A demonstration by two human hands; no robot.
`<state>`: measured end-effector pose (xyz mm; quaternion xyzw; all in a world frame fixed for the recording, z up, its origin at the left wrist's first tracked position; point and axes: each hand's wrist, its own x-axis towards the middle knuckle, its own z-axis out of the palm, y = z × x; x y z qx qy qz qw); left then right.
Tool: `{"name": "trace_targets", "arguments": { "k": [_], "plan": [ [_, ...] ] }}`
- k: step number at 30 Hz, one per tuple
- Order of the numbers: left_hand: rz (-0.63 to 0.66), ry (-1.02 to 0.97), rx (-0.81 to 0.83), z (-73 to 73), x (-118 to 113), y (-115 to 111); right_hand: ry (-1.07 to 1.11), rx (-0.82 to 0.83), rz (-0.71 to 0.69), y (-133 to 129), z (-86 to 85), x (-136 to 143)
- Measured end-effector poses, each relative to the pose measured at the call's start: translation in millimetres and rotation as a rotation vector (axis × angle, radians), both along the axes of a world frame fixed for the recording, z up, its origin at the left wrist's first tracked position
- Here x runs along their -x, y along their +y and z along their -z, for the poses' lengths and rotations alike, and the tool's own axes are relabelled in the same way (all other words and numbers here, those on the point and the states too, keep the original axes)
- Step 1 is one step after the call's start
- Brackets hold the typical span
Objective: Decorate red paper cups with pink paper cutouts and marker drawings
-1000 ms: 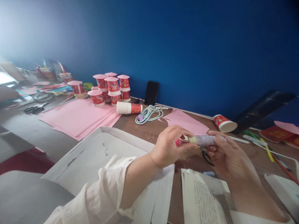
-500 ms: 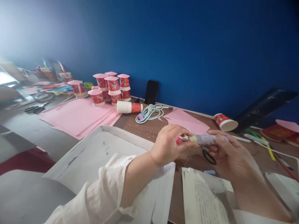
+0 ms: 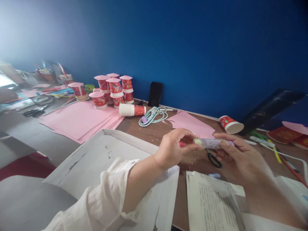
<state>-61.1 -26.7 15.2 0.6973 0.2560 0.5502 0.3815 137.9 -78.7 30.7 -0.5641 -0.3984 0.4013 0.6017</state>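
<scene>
Head view. Left hand (image 3: 172, 149): curled around a red paper cup (image 3: 182, 144), mostly hidden, apparently to steady it. Right hand (image 3: 237, 154): pinched on a tube (image 3: 210, 143), level between the hands, presumably to aim its pale tip (image 3: 197, 141) cupward. Pink-topped cups (image 3: 115, 87): stacked before the blue wall (image 3: 192, 57), seemingly to save space.

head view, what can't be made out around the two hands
All in the head view:
Red item: mostly hidden by the left hand; full shape unclear.
Pale tube: markings blurred, partly covered by the right hand.
Black loop: remainder hidden, apparently behind the right hand.
Printed sheets: text blurred, cut off by the bottom edge.
</scene>
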Motion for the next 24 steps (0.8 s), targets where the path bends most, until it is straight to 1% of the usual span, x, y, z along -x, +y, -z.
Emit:
{"name": "trace_targets", "arguments": {
  "k": [3, 10, 15, 19, 21, 24],
  "plan": [
    [0.007, -0.009, 0.058, -0.6, -0.3, -0.7, 0.009, 0.008, -0.046, 0.2, -0.5, 0.6],
    [0.059, -0.01, 0.06, -1.9, 1.0, 0.4, 0.127, 0.012, -0.052, 2.2, -0.5, 3.4],
    [0.037, 0.071, -0.01, -1.5, 0.4, 0.9, 0.176, 0.017, -0.019, 5.8, 1.5, 3.5],
    [0.021, 0.056, -0.091, 0.6, -2.1, 0.4, 0.176, 0.028, -0.029, 5.9, 2.2, 2.3],
    [0.027, 0.042, -0.071, 1.3, -3.1, -0.2, 0.178, 0.039, -0.04, 5.4, 2.3, 2.0],
    [0.048, 0.027, 0.002, 0.9, -3.3, -1.4, 0.177, 0.048, -0.045, 5.3, 2.3, 2.2]
  ]
}}
